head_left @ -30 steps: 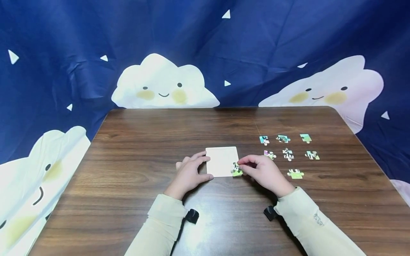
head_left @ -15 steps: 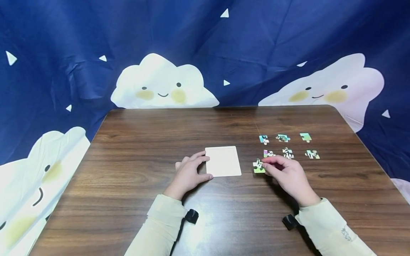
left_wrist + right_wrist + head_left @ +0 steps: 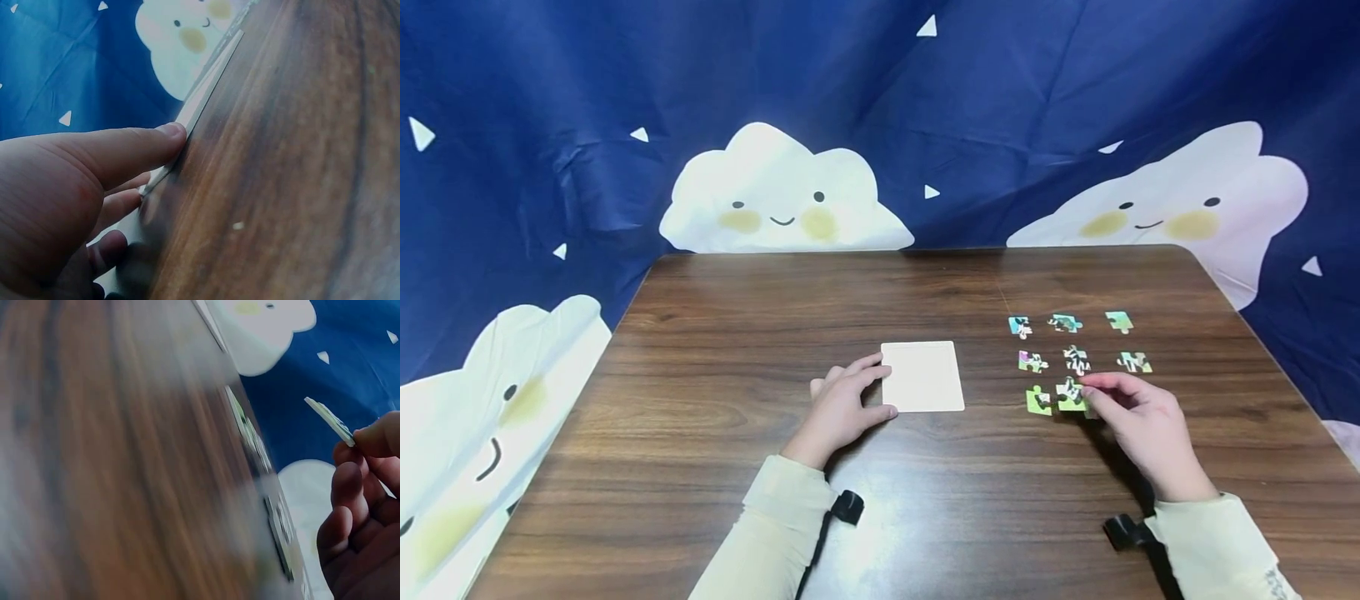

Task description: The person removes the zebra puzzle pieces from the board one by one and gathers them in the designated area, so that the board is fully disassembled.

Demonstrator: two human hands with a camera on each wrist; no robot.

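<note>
**A:** Two hands are at work, so start on your left. Your left hand (image 3: 842, 410) lies at the near left corner of the white puzzle tray (image 3: 922, 377), thumb along its near edge and index finger along its left edge. The left wrist view shows the thumb tip (image 3: 167, 132) pressed against the thin rim. The fingers are close to straight, bracing the tray rather than curling round it.

**B:** And to the right of that?

**A:** Your right hand (image 3: 1142, 425) is well apart from the tray, beside the loose pieces on the wooden table (image 3: 715, 350). It pinches one puzzle piece (image 3: 1070, 395) between thumb and fingertip. In the right wrist view that piece (image 3: 329, 420) sticks out from the pinch, tilted and clear of the table. Just left of your grip lies a green piece (image 3: 1038, 401); whether the two touch I cannot tell. Beyond your fingertips six more pieces (image 3: 1077, 361) lie in two rows.

**B:** How will the piece handle?

**A:** I judge it very light, thin and flat, probably stiff card, with small tabs that could bend. You hold it by one edge, so it can pivot or slip. A pinch across the body, clear of the tabs, looks steadier to me. The tray seems light as well and may slide on the smooth wood, so your bracing at its corner is useful.
</note>
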